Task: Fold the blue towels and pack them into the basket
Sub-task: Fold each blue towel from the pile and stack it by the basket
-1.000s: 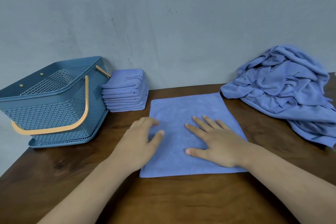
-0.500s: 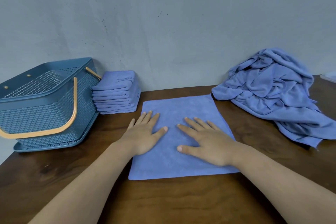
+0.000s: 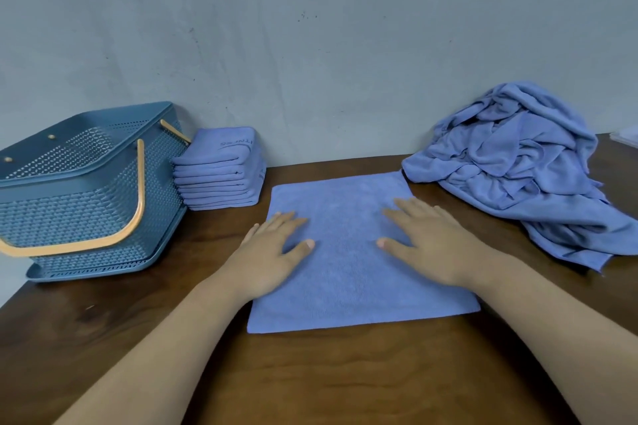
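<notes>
1. Blue cloth is lying spread out flat as one square towel (image 3: 348,272) on the brown wooden table (image 3: 310,376), straight in front of the person.
2. From where I am standing, the left hand (image 3: 272,252) is pressing palm-down on the towel's 9 o'clock edge. Its fingers are straight and relaxed, gripping nothing, and the outer ones are reaching onto the wood.
3. The right hand (image 3: 438,245) is lying flat towards the towel's 3 o'clock side, with its fingers straight and slightly spread, also grasping nothing.
4. At 11 o'clock from the flat towel, a stack of folded towels (image 3: 221,172) is sitting against the grey wall (image 3: 310,45).
5. Just beside that stack, at about 9 o'clock, the blue perforated basket (image 3: 86,210) is standing with its orange handle (image 3: 138,190) hanging down over the near side.
6. At 2 o'clock, a heap of unfolded towels (image 3: 518,162) is sprawling, with its near edge just beside the flat towel's far corner.
</notes>
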Motion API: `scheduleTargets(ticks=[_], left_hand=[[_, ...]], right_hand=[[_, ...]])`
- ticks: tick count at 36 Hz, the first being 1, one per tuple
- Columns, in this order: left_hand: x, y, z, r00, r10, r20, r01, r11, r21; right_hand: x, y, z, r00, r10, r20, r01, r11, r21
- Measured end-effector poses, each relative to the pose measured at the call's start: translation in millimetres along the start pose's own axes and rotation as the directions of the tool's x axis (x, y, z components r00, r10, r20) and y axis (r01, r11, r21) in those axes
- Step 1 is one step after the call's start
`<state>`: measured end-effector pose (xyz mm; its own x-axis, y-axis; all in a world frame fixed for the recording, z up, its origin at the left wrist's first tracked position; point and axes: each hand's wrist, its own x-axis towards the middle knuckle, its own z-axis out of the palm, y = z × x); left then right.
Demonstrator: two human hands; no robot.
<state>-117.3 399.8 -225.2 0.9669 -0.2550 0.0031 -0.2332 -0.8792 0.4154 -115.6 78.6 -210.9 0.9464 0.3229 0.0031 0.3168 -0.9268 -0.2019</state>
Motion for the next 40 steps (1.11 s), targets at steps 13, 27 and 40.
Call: scheduleTargets(ticks=[13, 27, 40], left_hand=[[-68, 44, 12, 0.949, 0.302, 0.088, -0.313, 0.935, 0.169], [-72, 58, 2, 0.826, 0.557, 0.088, -0.564, 0.814, 0.138], [-76, 65, 5, 0.769, 0.635, 0.071, -0.631, 0.739, 0.235]], right_hand=[[-36, -39, 23, 0.958, -0.262, 0.114, 0.261, 0.965, 0.025], [-43, -42, 6, 0.932, -0.314, 0.182, 0.319, 0.948, 0.002], [-42, -43, 8, 0.896, -0.437, 0.08, 0.431, 0.899, 0.076]])
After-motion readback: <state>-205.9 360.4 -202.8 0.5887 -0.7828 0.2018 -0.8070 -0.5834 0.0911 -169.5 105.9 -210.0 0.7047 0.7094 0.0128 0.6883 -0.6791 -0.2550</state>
